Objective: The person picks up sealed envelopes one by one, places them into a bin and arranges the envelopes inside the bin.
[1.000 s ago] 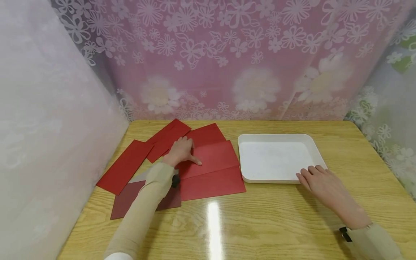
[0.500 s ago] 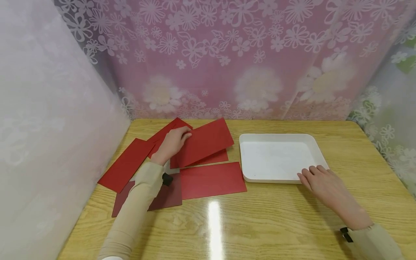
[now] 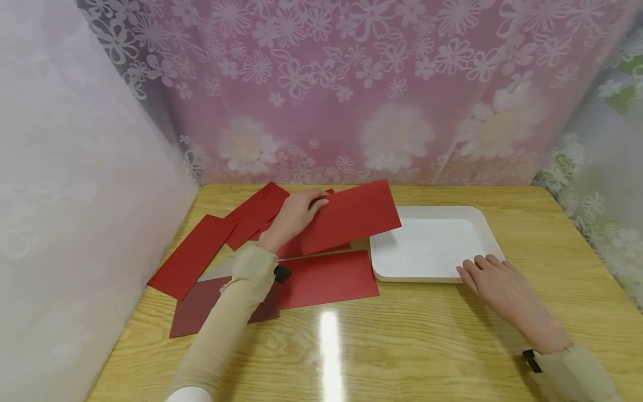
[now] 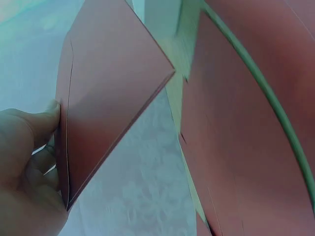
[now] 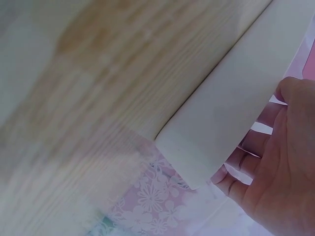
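My left hand [image 3: 293,216] pinches a red envelope [image 3: 358,215] by its left end and holds it tilted above the others. Its free right end overhangs the left edge of a white tray [image 3: 434,248]. In the left wrist view, thumb and fingers grip the edge of that same envelope [image 4: 108,88], whose flap line shows. At the tray's front right corner, my right hand [image 3: 502,287] curls its fingers over the rim. The right wrist view shows the fingers [image 5: 241,160] along the rim of the tray's wall [image 5: 231,93].
Below the held envelope lies another red envelope [image 3: 329,279], touching the tray's left side. More red envelopes [image 3: 193,257] lie overlapping at the left and back left. A dark maroon envelope [image 3: 201,304] is partly under my left forearm. A flowered curtain [image 3: 321,95] hangs behind the wooden table [image 3: 402,340].
My left hand has picked up a red envelope from the pile, lifted it and carried it right to the tray's left edge. My right hand has stayed on the tray rim.
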A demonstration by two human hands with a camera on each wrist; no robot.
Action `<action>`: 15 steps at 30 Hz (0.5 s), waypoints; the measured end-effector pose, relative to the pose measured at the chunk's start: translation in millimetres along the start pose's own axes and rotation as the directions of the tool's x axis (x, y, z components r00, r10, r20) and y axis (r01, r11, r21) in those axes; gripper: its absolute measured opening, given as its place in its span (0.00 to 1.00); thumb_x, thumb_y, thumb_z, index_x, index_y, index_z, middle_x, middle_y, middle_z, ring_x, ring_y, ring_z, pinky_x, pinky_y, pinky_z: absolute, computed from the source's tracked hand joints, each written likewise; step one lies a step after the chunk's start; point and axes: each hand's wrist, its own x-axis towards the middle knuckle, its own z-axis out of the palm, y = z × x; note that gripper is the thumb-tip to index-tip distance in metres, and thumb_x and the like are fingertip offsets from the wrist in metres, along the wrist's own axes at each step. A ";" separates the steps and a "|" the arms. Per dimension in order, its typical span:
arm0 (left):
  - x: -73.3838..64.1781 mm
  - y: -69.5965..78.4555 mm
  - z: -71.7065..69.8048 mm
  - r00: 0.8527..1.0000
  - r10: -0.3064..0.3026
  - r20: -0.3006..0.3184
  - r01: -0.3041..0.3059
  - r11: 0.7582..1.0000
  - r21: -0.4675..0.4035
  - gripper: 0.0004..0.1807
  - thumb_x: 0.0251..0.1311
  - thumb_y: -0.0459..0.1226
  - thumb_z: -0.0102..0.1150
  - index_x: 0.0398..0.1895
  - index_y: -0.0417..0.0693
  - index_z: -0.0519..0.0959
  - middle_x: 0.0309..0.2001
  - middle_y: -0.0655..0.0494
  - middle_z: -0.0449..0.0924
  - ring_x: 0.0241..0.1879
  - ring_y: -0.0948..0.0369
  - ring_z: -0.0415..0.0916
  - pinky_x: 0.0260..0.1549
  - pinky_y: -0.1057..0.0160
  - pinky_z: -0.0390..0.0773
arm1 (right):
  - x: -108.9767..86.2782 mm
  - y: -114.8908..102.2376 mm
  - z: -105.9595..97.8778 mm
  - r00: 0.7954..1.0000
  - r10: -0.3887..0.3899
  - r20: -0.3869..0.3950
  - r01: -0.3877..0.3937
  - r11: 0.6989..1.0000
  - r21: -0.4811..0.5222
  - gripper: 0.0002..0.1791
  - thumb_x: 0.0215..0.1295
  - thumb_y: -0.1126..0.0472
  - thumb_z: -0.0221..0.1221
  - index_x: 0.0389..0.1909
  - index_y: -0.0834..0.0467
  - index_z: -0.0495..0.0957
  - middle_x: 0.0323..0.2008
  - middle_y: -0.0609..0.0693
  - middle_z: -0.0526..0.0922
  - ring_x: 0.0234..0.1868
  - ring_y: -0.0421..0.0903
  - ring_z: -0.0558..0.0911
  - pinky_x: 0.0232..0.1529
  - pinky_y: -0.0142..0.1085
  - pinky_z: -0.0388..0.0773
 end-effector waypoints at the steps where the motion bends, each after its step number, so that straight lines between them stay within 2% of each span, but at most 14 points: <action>1: 2.8 4.0 3.1 1.000 0.006 0.003 -0.006 1.000 0.004 0.18 0.74 0.44 0.55 0.60 0.48 0.81 0.56 0.52 0.83 0.51 0.57 0.81 0.51 0.57 0.79 | 0.7 -0.4 0.0 1.000 0.016 -0.005 -0.016 1.000 0.011 0.38 0.82 0.45 0.17 0.33 0.59 0.72 0.26 0.49 0.66 0.25 0.47 0.60 0.24 0.36 0.55; 4: 11.4 17.1 12.4 0.999 0.031 0.006 -0.031 0.999 0.004 0.17 0.74 0.44 0.55 0.59 0.48 0.82 0.53 0.53 0.84 0.49 0.58 0.81 0.50 0.59 0.79 | 1.2 -0.6 -0.2 0.999 0.032 0.006 -0.032 0.999 0.014 0.39 0.82 0.44 0.16 0.33 0.59 0.72 0.26 0.49 0.66 0.25 0.47 0.60 0.24 0.36 0.55; 7: 21.0 30.9 21.4 0.998 0.063 0.011 -0.063 0.998 -0.001 0.16 0.74 0.43 0.55 0.58 0.48 0.82 0.51 0.53 0.85 0.47 0.58 0.81 0.49 0.60 0.79 | 0.3 0.1 0.5 0.998 0.044 0.036 -0.044 0.999 0.013 0.40 0.81 0.44 0.15 0.34 0.60 0.74 0.27 0.50 0.68 0.26 0.48 0.63 0.23 0.37 0.59; 11: 33.4 51.4 31.9 0.995 0.101 0.011 -0.101 0.995 0.002 0.17 0.75 0.41 0.53 0.62 0.48 0.81 0.55 0.53 0.84 0.51 0.58 0.81 0.53 0.62 0.79 | -1.3 2.0 1.3 0.995 0.043 0.089 -0.043 0.999 0.000 0.40 0.82 0.46 0.15 0.38 0.61 0.75 0.30 0.52 0.72 0.29 0.51 0.67 0.26 0.43 0.68; 15: 43.2 72.8 41.9 0.990 0.143 -0.012 -0.144 0.990 -0.010 0.20 0.77 0.39 0.51 0.67 0.49 0.76 0.59 0.52 0.81 0.51 0.58 0.81 0.53 0.64 0.78 | -2.2 3.4 3.0 0.997 0.002 0.073 -0.001 1.000 -0.018 0.40 0.82 0.49 0.13 0.40 0.63 0.75 0.30 0.54 0.72 0.31 0.54 0.69 0.28 0.44 0.70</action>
